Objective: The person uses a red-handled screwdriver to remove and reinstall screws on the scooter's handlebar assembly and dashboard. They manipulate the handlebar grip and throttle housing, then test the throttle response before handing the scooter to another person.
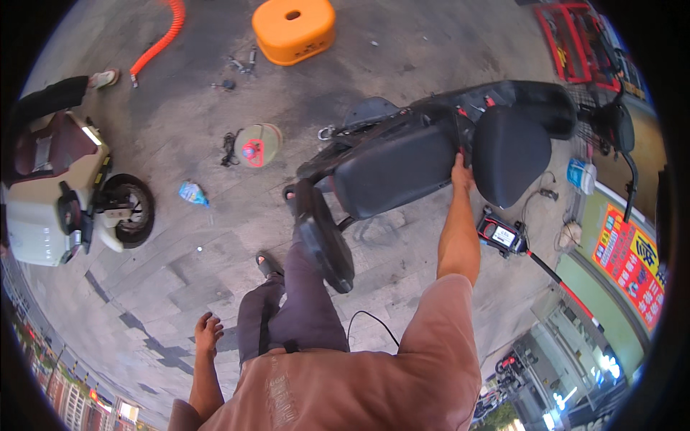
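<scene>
A black electric scooter (395, 169) with a long padded seat stands in front of me, stretching from the middle to the right. My right arm reaches out to it, and my right hand (461, 175) is closed at the end of the scooter seat (392, 176), beside a rounded black pad (512, 154). Its fingertips are partly hidden in the gap there. Low at my left side hangs my left hand (209, 332), fingers loosely bent and apart, holding nothing. Close to my leg is a dark backrest-like pad (325, 237) at the scooter's near end.
An orange stool (293, 32) stands ahead, with tools (244, 63) on the paving near it. A round pale container (259, 145) and a blue packet (192, 192) lie left of the scooter. Another scooter (61, 187) is far left; a floor jack (503, 235) with a long handle is right.
</scene>
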### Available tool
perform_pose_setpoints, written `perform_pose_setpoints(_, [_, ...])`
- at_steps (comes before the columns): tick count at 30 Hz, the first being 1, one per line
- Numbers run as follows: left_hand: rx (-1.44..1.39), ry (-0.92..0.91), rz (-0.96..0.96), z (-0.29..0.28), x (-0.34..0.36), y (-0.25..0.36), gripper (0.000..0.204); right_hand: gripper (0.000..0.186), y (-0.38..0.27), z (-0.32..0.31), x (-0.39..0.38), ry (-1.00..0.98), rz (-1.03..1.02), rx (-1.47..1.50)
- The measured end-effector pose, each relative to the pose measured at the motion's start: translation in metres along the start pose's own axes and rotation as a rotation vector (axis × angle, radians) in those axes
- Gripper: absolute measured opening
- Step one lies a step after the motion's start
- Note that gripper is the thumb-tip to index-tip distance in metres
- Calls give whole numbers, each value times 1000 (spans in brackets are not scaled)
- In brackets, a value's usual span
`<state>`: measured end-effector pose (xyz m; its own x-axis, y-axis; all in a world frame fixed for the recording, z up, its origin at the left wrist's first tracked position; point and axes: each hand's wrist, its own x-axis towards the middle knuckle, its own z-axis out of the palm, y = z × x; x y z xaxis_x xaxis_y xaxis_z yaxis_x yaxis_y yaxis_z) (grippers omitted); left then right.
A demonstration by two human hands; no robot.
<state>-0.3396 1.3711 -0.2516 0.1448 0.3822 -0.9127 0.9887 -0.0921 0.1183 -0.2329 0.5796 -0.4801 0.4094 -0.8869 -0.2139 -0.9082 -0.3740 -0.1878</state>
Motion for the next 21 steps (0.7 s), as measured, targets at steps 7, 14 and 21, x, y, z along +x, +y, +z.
perform_pose_setpoints(7, [-75,-57,140,15,-22,56,48,48,5,-74,-111,59,-66,325])
perform_pose_setpoints(14, [-226,-94,220,48,-67,126,69,46,-228,-293,-230,123,-496,773])
perform_pose_setpoints(21, [-621,-442,143,94,-87,243,99,50,-437,-259,-372,-343,-1282,818])
